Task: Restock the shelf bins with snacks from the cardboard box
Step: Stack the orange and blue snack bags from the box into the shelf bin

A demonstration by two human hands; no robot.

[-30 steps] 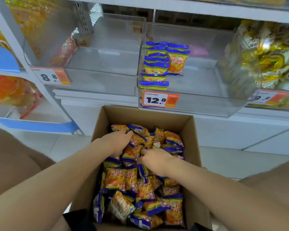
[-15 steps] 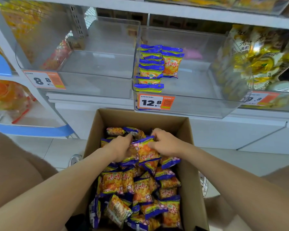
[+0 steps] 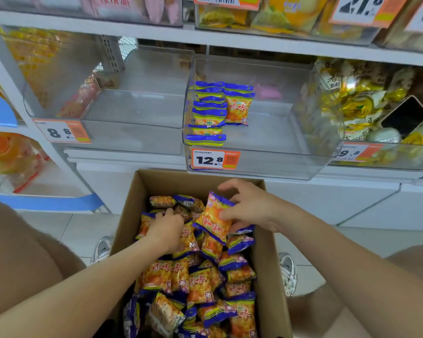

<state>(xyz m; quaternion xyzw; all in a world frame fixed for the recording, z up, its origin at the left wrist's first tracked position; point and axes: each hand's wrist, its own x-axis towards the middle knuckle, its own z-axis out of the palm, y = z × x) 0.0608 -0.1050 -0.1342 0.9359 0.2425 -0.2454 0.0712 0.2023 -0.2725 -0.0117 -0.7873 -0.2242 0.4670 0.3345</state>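
Over cardboard box [image 3: 266,264]: right hand [image 3: 252,208] pinches orange snack packet [image 3: 214,218]; left hand [image 3: 166,230] curled among packets [image 3: 200,284], grip unclear.

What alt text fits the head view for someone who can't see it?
A person's right grip pinches an orange-and-blue snack packet over an open cardboard box full of the same packets, while the left grip reaches among them. Behind the box, a clear shelf bin tagged 12.8 holds only a few matching packets.
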